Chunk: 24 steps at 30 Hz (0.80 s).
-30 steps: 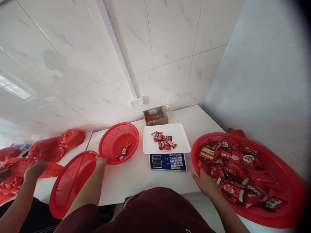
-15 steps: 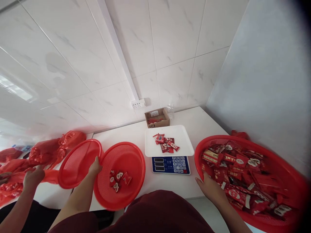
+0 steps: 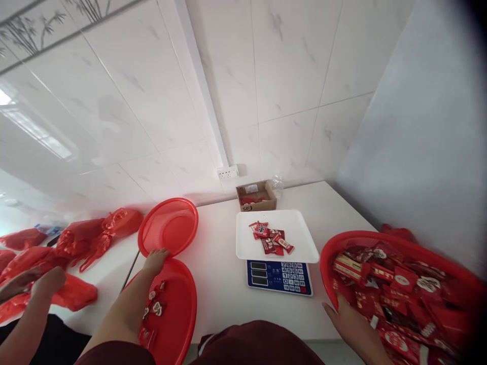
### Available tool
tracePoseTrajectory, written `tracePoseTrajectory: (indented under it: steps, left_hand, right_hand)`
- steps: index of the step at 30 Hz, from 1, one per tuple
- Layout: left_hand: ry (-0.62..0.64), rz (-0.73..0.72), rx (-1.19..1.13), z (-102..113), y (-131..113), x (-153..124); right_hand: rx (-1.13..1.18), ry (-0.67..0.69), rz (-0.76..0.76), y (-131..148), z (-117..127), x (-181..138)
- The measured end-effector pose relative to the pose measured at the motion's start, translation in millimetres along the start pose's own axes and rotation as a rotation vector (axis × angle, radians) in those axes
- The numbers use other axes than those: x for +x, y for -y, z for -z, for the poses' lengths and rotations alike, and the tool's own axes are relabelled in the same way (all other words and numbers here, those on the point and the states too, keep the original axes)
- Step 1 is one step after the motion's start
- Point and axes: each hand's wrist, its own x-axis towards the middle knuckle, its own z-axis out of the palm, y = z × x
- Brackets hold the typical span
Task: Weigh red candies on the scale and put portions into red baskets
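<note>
My left hand (image 3: 158,259) is closed on the near rim of a red plastic basket (image 3: 186,218), tilted and with nothing inside. Under that forearm stands a second red basket (image 3: 182,309) with several wrapped snacks (image 3: 157,307), partly hidden by my arm. My right hand (image 3: 352,324) grips the near-left rim of a large red basket (image 3: 327,263), thumb outside and fingers inside, next to a heap of red snack packets (image 3: 405,279). Between the hands is a digital scale (image 3: 279,276); a few snack packets (image 3: 271,238) lie on its white tray (image 3: 247,251).
A small cardboard box (image 3: 256,205) with red packets stands by the wall below a socket (image 3: 227,172). At left, a co-worker's hands (image 3: 47,284) are among red plastic bags (image 3: 81,235). A red bag (image 3: 397,233) lies behind the large basket.
My left hand has moved the tilted basket right and back, behind the basket with few snacks, which now sits nearer my body. My right hand stays on its rim. The view has shifted.
</note>
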Motion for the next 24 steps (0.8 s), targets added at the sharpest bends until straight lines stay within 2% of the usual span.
tracePoseTrajectory:
  steps: [5, 9, 13, 19, 21, 24]
  left_hand:
    - [-0.071, 0.049, -0.110, -18, -51, 12]
    - [-0.131, 0.019, -0.176, -39, -96, 15]
    - [-0.168, -0.037, -0.212, -50, -125, 8]
    - [-0.140, -0.221, -0.265, -46, -158, -6]
    - [-0.157, -0.313, -0.283, -46, -180, -8]
    - [-0.166, -0.541, -0.346, -48, -228, -8]
  right_hand:
    - [0.008, 0.011, 0.023, -3, -4, 4]
    - [0.002, 0.031, 0.017, -4, -6, 4]
    - [-0.028, 0.054, 0.007, -1, -2, 2]
    - [-0.060, 0.082, -0.023, 4, 4, -3]
    - [-0.057, 0.054, -0.030, 4, 3, -3]
    - [-0.059, -0.014, -0.017, 2, 1, -2]
